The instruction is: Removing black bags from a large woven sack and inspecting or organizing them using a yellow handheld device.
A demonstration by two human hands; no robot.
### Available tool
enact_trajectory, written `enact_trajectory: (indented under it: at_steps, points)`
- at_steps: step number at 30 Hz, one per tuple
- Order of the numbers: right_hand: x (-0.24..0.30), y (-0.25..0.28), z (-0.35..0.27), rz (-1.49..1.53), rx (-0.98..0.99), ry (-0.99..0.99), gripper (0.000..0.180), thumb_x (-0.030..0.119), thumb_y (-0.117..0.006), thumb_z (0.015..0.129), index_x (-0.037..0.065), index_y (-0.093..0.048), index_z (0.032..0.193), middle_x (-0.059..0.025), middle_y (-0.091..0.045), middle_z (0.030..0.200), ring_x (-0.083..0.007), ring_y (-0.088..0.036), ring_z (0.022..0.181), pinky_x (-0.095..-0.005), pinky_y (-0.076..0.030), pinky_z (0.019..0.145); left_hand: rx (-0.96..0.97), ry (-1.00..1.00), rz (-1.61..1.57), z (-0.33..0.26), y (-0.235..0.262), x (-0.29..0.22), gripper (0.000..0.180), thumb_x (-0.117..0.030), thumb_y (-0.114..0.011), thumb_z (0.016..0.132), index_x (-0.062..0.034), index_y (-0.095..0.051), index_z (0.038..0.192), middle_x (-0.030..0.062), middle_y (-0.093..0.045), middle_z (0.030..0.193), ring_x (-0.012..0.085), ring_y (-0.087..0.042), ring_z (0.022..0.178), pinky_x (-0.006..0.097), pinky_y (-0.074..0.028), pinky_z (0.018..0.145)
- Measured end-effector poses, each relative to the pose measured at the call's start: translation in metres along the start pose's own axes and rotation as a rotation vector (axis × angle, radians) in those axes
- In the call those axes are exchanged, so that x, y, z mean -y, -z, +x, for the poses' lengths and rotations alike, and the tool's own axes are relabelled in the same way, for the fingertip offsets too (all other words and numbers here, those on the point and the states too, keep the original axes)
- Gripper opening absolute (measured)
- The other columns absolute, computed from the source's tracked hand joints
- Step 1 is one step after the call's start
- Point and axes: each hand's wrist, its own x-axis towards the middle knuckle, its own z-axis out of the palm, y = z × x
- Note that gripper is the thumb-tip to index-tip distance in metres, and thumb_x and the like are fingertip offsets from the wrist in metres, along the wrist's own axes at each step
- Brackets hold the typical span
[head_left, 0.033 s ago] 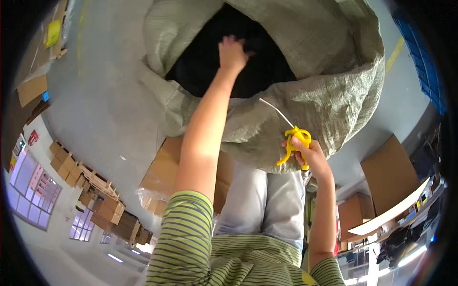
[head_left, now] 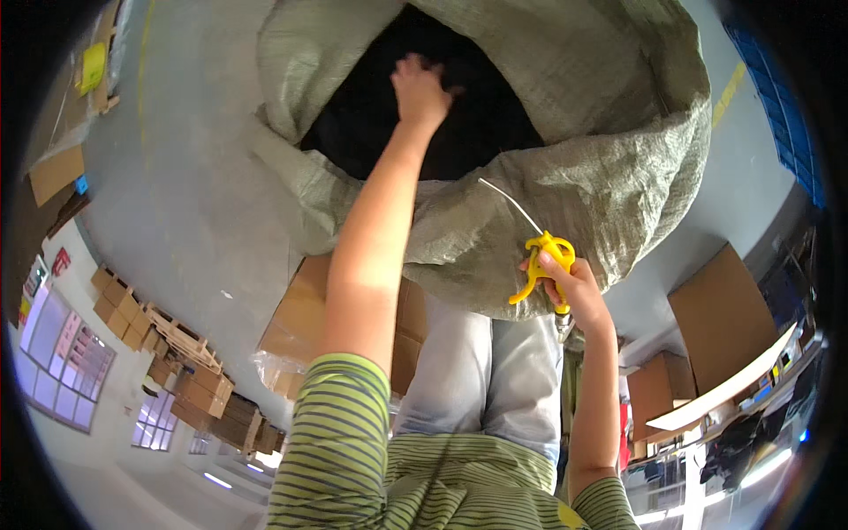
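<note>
My left hand [head_left: 420, 91] reaches into the mouth of a large greenish-grey woven sack [head_left: 609, 185], over black material [head_left: 481, 115] inside. Its fingers are spread and somewhat blurred; whether they touch the black material is hard to tell. My right hand [head_left: 574, 287] grips a yellow air blow gun [head_left: 549, 256] in front of the sack's near side. The gun's thin white nozzle [head_left: 512, 203] slants up and left toward the sack's opening. A metal fitting shows at the bottom of its handle, below my fingers.
A cardboard box [head_left: 296, 305] stands close to the sack, left of my legs. Blue crates [head_left: 768, 106] are at the far right. Open cardboard boxes [head_left: 720, 318] stand at right beside a cluttered bench. Stacked cartons [head_left: 119, 305] and pallets line the left wall.
My left hand has shifted slightly up and left over the black material, with its fingers more spread. My right hand holds the blow gun in nearly the same place.
</note>
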Motion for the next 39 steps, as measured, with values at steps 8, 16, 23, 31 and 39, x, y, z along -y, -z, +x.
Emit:
enact_trajectory:
  at_steps: [8, 16, 23, 31, 39]
  points:
    - [-0.012, -0.042, 0.026, 0.333, 0.004, 0.315, 0.032, 0.026, -0.057, 0.091, -0.003, -0.059, 0.101, -0.0044, -0.063, 0.086, -0.0106, -0.056, 0.079, -0.0257, -0.045, 0.075, 0.136, 0.428, -0.623, 0.017, -0.017, 0.078, 0.059, -0.044, -0.077, 0.065, -0.0033, -0.064, 0.106, 0.0223, -0.047, 0.126, 0.0367, -0.044, 0.117, 0.044, -0.035, 0.096]
    - [-0.001, -0.056, 0.03, -0.207, -0.585, 0.23, 0.05, 0.044, -0.066, 0.079, -0.006, -0.061, 0.075, -0.0143, -0.059, 0.056, -0.0227, -0.062, 0.055, -0.0327, -0.047, 0.053, 0.0, 0.42, -1.057, -0.051, 0.081, 0.03, 0.044, -0.027, -0.072, 0.076, 0.0045, -0.06, 0.105, 0.0138, -0.066, 0.096, 0.0205, -0.061, 0.091, 0.031, -0.045, 0.081]
    - [0.03, -0.072, 0.015, -0.346, -0.442, 0.264, 0.055, 0.05, -0.065, 0.077, -0.005, -0.061, 0.073, -0.0112, -0.059, 0.054, -0.022, -0.06, 0.05, -0.0331, -0.047, 0.053, 0.053, 0.853, -1.117, -0.118, 0.143, 0.041, 0.065, -0.051, -0.058, 0.084, 0.0105, -0.057, 0.107, 0.0117, -0.062, 0.103, 0.016, -0.056, 0.097, 0.027, -0.041, 0.086]
    - [0.044, -0.078, 0.004, -0.362, -0.214, 0.161, 0.055, 0.05, -0.064, 0.078, -0.003, -0.058, 0.068, -0.0069, -0.055, 0.053, -0.0156, -0.056, 0.047, -0.0298, -0.045, 0.048, -0.076, 1.056, -1.768, -0.161, 0.16, 0.048, 0.071, -0.055, -0.059, 0.081, -0.0002, -0.048, 0.124, 0.0107, -0.053, 0.125, 0.0231, -0.053, 0.11, 0.036, -0.04, 0.096]
    - [0.016, -0.081, 0.011, -0.466, -0.272, 0.206, 0.054, 0.05, -0.066, 0.076, -0.004, -0.062, 0.076, -0.0086, -0.058, 0.058, -0.016, -0.057, 0.05, -0.0298, -0.044, 0.05, -0.065, 1.328, -1.905, -0.2, 0.14, 0.056, 0.06, -0.044, -0.062, 0.083, -0.0044, -0.048, 0.126, 0.0107, -0.053, 0.124, 0.023, -0.052, 0.112, 0.037, -0.041, 0.096]
